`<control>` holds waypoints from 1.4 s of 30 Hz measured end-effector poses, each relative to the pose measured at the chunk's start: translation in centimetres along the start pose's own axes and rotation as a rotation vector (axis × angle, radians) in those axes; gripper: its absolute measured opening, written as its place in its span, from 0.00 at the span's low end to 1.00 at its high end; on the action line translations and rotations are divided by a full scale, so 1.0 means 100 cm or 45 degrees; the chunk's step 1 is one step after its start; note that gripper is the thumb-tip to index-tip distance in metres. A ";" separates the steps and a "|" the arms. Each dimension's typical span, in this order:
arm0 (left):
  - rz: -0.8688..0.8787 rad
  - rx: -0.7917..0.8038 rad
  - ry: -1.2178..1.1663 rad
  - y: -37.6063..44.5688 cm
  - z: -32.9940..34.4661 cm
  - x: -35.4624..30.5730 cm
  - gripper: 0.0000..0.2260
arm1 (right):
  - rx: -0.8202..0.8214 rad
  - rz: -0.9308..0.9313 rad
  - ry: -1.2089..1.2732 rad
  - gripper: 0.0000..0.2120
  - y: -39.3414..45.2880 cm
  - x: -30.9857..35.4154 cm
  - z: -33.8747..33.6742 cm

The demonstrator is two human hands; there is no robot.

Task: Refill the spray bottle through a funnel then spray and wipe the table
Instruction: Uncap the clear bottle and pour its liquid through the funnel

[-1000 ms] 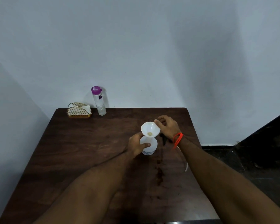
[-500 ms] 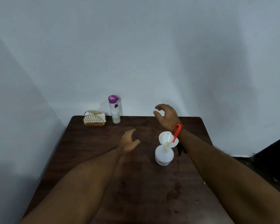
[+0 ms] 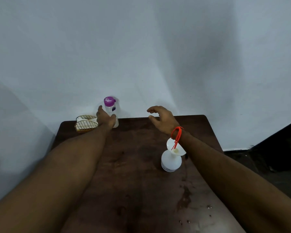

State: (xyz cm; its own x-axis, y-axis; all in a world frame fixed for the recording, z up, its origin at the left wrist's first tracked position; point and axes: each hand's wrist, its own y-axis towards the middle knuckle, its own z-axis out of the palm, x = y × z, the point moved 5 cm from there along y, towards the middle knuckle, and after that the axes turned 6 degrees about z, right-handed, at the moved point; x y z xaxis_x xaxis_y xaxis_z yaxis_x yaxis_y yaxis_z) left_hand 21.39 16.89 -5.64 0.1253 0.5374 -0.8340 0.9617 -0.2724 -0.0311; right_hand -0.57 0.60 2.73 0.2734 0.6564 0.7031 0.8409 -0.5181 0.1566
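Observation:
A white spray bottle body [image 3: 171, 162] stands on the dark wooden table [image 3: 138, 165] with a white funnel [image 3: 175, 147] in its neck. A clear water bottle with a purple cap [image 3: 110, 110] stands at the table's far edge by the wall. My left hand [image 3: 106, 118] wraps its fingers and thumb round that bottle's lower part. My right hand [image 3: 163, 119] hovers over the far middle of the table, fingers loosely curled, holding nothing. A red thread hangs from its wrist over the funnel.
A wire holder with white napkins [image 3: 86, 123] sits at the far left corner, just left of the water bottle. The wall runs close behind the table. Dark floor lies to the right. Wet marks spot the near right of the tabletop.
My left hand has let go of the spray bottle and reached to the far left, closing round the water bottle. My right hand left the funnel and lifted forward. The view has shifted.

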 end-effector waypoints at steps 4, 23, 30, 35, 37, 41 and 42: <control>0.019 -0.025 -0.067 0.022 0.005 0.000 0.37 | -0.023 0.032 0.002 0.12 0.009 -0.007 -0.001; 0.462 -0.023 -0.167 0.009 0.004 -0.034 0.27 | 0.045 0.014 0.072 0.15 0.032 -0.007 0.016; 0.810 0.092 -0.292 -0.034 -0.002 -0.129 0.27 | 0.117 0.054 0.098 0.39 0.043 0.001 0.001; 0.975 0.186 -0.374 -0.078 0.014 -0.209 0.29 | 0.041 -0.014 0.243 0.43 0.048 0.007 -0.038; 1.000 0.182 -0.419 -0.096 0.022 -0.233 0.29 | -0.117 0.026 0.325 0.35 0.042 0.004 -0.064; 1.150 0.260 -0.440 -0.127 0.032 -0.272 0.26 | -0.263 0.048 0.344 0.27 0.023 -0.006 -0.110; 1.251 0.277 -0.414 -0.132 0.030 -0.281 0.24 | -0.237 0.057 0.353 0.25 0.019 -0.009 -0.117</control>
State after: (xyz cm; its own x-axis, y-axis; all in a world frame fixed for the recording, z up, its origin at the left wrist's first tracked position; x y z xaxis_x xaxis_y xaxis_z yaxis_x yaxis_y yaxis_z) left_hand 4.48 2.97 16.49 0.7226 -0.2280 -0.6525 0.4047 -0.6257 0.6668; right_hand -4.69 -7.37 10.47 0.1493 0.4699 0.8700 0.7243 -0.6510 0.2273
